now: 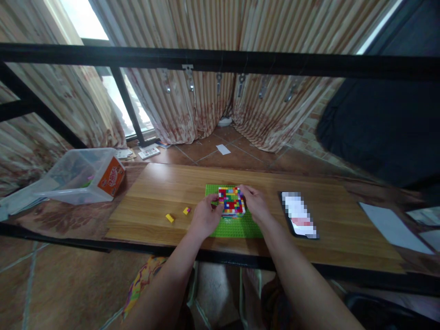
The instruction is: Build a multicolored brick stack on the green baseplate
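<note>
Head view, and from where I stand the build [232,202] of small coloured bricks sits just below the centre of the frame, over the upper part of the green plate [237,229]. It lies between the two hands: to the right of the left hand [207,215], to the left of the right hand [255,202]. Both are on it, neither clearly nearer. The left has its thumb and fingers drawn in at the left edge; the right curls its fingers round the upper right corner. So the grip is narrow, with the build held between them. It looks roughly square, with no plain long axis. Whether it is pressed to the plate or lifted, I cannot tell. Left of the hands, two yellow pieces [170,218] lie apart on the table [137,201].
</note>
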### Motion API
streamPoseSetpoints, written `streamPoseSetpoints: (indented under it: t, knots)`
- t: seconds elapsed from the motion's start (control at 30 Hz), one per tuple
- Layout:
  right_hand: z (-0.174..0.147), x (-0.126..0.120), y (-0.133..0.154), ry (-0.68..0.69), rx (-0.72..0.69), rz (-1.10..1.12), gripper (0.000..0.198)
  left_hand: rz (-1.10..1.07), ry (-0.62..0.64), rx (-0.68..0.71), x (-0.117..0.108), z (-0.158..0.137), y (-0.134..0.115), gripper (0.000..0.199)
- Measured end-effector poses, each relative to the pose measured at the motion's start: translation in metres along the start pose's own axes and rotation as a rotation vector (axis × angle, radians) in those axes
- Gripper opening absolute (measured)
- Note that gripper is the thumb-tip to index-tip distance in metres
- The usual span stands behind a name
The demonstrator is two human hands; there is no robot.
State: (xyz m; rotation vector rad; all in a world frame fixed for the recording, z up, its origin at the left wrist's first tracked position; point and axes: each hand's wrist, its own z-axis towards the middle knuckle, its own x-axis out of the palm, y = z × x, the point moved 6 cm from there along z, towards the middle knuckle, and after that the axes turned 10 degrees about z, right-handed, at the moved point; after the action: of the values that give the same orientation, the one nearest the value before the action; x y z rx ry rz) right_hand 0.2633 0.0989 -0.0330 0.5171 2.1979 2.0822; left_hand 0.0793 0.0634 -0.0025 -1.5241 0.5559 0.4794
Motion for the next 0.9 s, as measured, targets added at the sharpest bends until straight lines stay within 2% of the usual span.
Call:
streamPoseSetpoints:
  t: [0.1, 0.3, 0.43, 0.5, 0.57, 0.67, 0.73, 0.9]
  knots:
    - [-0.001, 0.001, -0.001, 0.005, 0.007, 0.02, 0.05, 0.018, 0.02, 0.019, -0.001, 0.0, -0.002, 0.029]
    - [0.0, 0.005, 0.001, 0.017, -0.037, -0.068, 0.04, 0.014, 0.033, 0.039, 0.001, -0.001, -0.001, 0.03]
    - [-0.001, 0.001, 0.005, -0.03, -0.068, -0.102, 0.04, 0.091, 0.004, 0.038, -0.015, 0.003, 0.009, 0.032]
    - [-0.002, -0.003, 0.009, -0.058, -0.085, -0.12, 0.043, 0.184, -0.028, 0.009, -0.034, 0.005, 0.018, 0.03]
    - [-0.004, -0.007, 0.015, -0.09, -0.085, -0.119, 0.045, 0.352, -0.097, -0.098, -0.057, 0.005, 0.031, 0.029]
    - [-0.007, -0.012, 0.024, -0.131, -0.082, -0.078, 0.045, 0.55, -0.105, -0.189, -0.079, 0.001, 0.045, 0.028]
    - [-0.009, -0.013, 0.028, -0.14, -0.082, -0.045, 0.043, 0.636, -0.075, -0.193, -0.082, -0.002, 0.051, 0.024]
    - [-0.011, -0.011, 0.03, -0.141, -0.063, -0.036, 0.038, 0.812, -0.022, -0.117, -0.067, -0.006, 0.057, 0.018]
